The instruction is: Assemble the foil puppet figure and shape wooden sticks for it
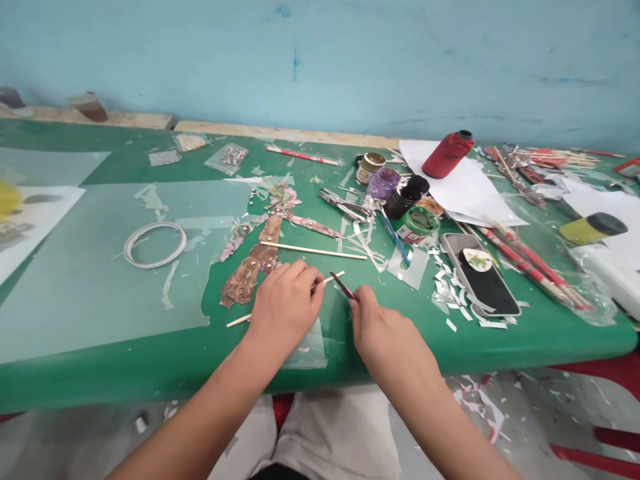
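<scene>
My left hand (290,300) is closed around a thin wooden stick (334,277), whose tip sticks out to the right and whose other end shows at lower left. In my right hand (383,327) is a slim craft knife (344,287) with a dark blade and a reddish handle, its blade beside the stick's tip. Whether blade and stick touch, I cannot tell. Just beyond my left hand lies a jointed figure (266,250) made of brown and pink patterned pieces with metal studs. Another thin stick (315,251) rests across it.
Pliers (345,205), open paint jars (419,223) and a blue brush (396,237) stand or lie beyond my right hand. Further right are a phone (481,275), paper scraps (450,287) and red-wrapped sticks (537,267). A tape roll (155,264) lies on translucent sheeting at left.
</scene>
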`<state>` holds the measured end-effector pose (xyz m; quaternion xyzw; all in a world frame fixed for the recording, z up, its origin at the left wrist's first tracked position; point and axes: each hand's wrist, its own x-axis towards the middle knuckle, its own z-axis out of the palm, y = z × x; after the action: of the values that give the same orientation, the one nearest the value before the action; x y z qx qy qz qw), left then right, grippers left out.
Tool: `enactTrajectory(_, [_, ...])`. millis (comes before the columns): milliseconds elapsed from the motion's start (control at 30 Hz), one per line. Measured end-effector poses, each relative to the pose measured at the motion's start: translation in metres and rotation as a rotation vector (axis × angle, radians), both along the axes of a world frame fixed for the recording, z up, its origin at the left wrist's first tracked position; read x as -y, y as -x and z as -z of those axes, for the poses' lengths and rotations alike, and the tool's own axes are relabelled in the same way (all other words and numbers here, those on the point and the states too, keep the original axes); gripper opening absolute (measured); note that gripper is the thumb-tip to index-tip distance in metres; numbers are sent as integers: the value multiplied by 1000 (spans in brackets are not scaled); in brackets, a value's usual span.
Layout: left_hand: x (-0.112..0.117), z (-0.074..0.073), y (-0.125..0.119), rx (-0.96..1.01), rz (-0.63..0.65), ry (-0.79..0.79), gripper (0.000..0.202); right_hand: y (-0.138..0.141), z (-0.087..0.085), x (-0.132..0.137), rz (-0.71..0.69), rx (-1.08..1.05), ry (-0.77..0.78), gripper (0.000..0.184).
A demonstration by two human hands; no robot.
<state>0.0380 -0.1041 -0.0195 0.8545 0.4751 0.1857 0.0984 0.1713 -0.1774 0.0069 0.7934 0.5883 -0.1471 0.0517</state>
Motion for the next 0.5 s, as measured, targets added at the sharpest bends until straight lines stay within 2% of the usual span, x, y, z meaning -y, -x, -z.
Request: enactTrajectory(500, [-1, 1, 0, -8, -9, -8, 14, 8, -7, -4, -50, 103, 59, 25])
